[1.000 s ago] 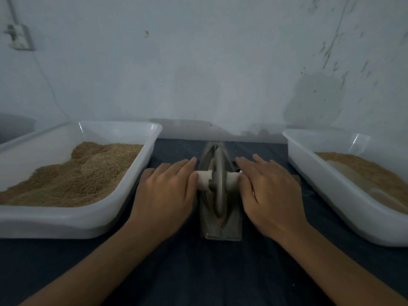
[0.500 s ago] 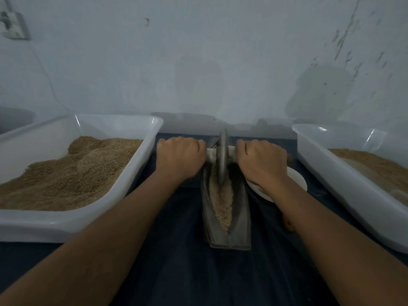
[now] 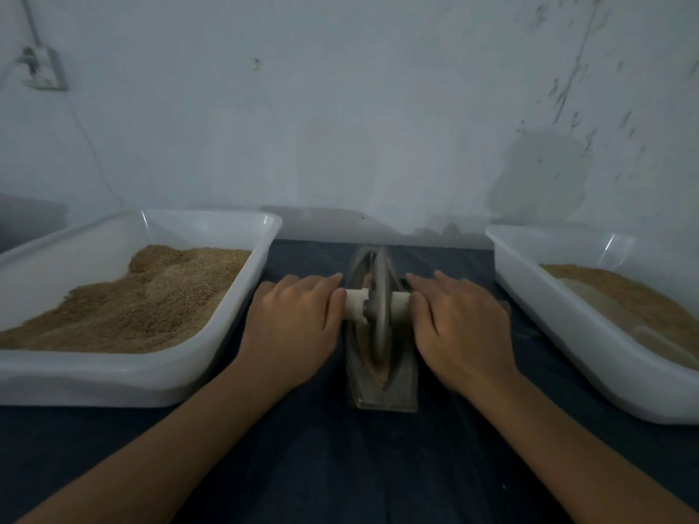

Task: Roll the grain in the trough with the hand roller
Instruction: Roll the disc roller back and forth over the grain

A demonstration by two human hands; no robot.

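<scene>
The grip was a two-handed press on the axle of the hand roller (image 3: 379,310): the left hand (image 3: 293,321) lay palm-down with fingers extended over the pale handle stub on its side, and the right hand (image 3: 459,327) lay likewise on the opposite stub. Neither hand curled visibly round the stub; both rested flat on it. Between the hands, the metal disc stood upright in the trough (image 3: 382,387), near the middle of its length. The grain (image 3: 379,374) showed as a thin brown line in the groove, nearer the person than the grip; the far end of the groove was blurred.

Judged step: a rolling stroke in progress. The next move would call for even downward pressure from both palms, with the disc kept upright and centred in the groove.

Outward to the left of the grip stood a white tray (image 3: 212,380) heaped with brown grain; to the right, a second white tray (image 3: 559,330). All rested on the dark-covered counter (image 3: 340,467).
</scene>
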